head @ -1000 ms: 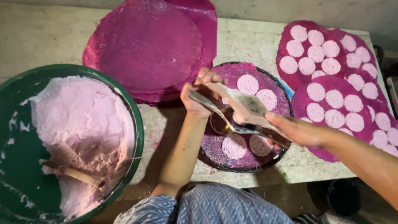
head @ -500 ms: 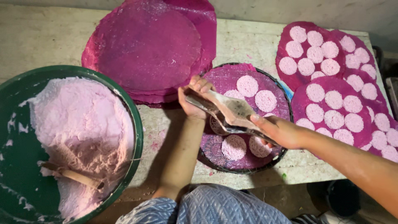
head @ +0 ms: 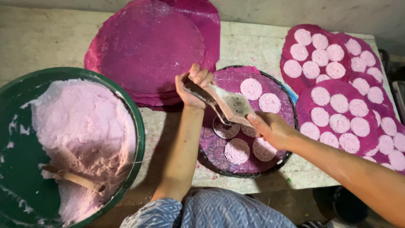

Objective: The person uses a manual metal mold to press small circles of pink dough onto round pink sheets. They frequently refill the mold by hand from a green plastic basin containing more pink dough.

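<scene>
While the two hands hold the same flat tool between them, the tool now stands higher and more to the upper left over the round tray than one second ago, when it lay lower across the tray's middle. The left hand (head: 195,86) is closed around the dark handle end of the scraper (head: 222,103), and the right hand (head: 272,128) pinches the pale, paste-covered end, so both hands are clamped on it. Just under the scraper, between the two hands, a small ring mould (head: 225,128) sits on the purple cloth of the tray (head: 291,126), and it seems filled with pink paste; in the earlier pictures the tool covered this place. In my judgement this means the paste is being levelled over the mould with a drawing stroke toward the left hand. Near the right hand lie finished pale discs (head: 237,150), two more beyond the scraper. Far on the left-hand side the green basin (head: 139,139) holds the pink paste (head: 80,135) with a wooden stick in it. Beyond the left hand purple cloths (head: 147,50) are stacked on the surface (head: 38,42), and beyond the right hand other filled cloths (head: 337,84) overlap.
</scene>
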